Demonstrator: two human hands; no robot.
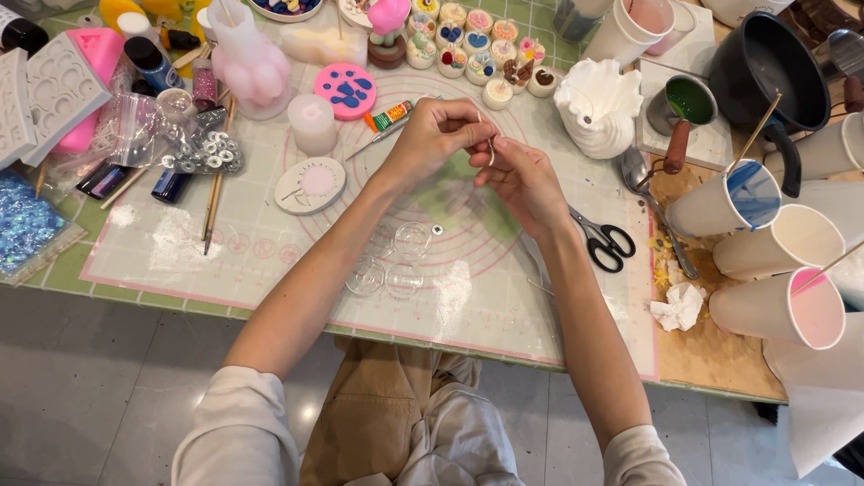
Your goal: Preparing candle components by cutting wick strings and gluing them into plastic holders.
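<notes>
My left hand [438, 137] and my right hand [524, 176] meet above the middle of a translucent craft mat [270, 261]. Both pinch a thin pale wick [489, 144] between their fingertips. Below the hands, three small clear round cups [392, 263] lie on the mat, with a tiny metal wick tab [437, 230] beside them. Black-handled scissors [601, 241] lie just right of my right wrist. A small glue tube [389, 115] rests on the mat to the left of my left hand.
Paper cups [765, 261] with coloured wax and stir sticks stand at the right, near a black pot [769, 67] and a white shell-shaped candle [597, 106]. Small decorated candles [472, 45] line the back. Moulds, bottles and a bag of wick tabs [202, 148] crowd the left.
</notes>
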